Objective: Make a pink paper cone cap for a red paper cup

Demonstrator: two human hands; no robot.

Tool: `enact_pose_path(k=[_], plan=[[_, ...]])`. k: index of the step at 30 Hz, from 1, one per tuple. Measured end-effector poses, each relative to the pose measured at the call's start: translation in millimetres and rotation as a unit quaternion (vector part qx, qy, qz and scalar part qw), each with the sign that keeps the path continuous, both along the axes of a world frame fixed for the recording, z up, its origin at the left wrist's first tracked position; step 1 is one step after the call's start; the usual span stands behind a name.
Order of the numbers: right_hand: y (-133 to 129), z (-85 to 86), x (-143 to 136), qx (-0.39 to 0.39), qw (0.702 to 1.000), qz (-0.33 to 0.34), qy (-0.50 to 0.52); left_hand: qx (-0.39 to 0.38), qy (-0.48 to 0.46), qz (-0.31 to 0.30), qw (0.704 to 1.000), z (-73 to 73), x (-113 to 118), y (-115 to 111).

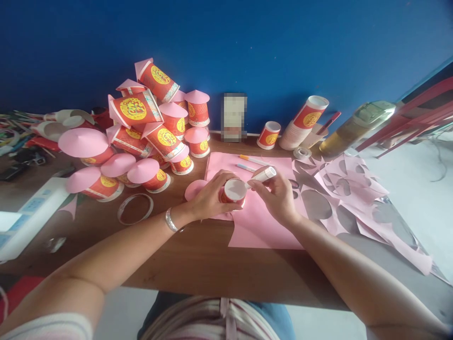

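Observation:
My left hand is wrapped round a red paper cup, whose pale round end faces up. My right hand holds a small white tube, its tip at the right edge of the cup. Beneath both hands lie sheets of pink paper. A pink paper disc sits just left of the cup, partly under my left hand. Two pens rest on the paper behind my hands, and dark scissors handles show beside my right hand.
Red cups with pink cone tops are piled at the left. A paper ring lies in front of them. Along the blue wall stand a single cup, stacked cups and a bottle. Cut pink scraps cover the right side.

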State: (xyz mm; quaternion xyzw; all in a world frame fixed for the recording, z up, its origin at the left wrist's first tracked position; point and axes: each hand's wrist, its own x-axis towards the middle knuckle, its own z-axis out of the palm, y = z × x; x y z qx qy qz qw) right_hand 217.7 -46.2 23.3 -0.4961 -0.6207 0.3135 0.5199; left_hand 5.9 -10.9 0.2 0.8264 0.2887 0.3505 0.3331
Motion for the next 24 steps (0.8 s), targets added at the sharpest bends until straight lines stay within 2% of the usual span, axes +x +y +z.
enact_pose_path(k=[5,12,17,24], plan=[[4,-2.7,2,-0.026,1.0,-0.002,-0.001,0.005,0.011,-0.004,1.0,0.0,-3,1],[4,-2.0,5,-0.02,0.999,-0.018,0.036,-0.099,-0.019,-0.003,0.995,-11.0,-9,4],[0,1.0,2,0.005,1.0,0.007,0.024,-0.111,-0.021,-0.018,0.993,-6.0,-9,3],[1,2.6,2,-0.016,1.0,0.006,0.005,-0.11,-0.019,-0.018,0.994,-2.3,-8,3]])
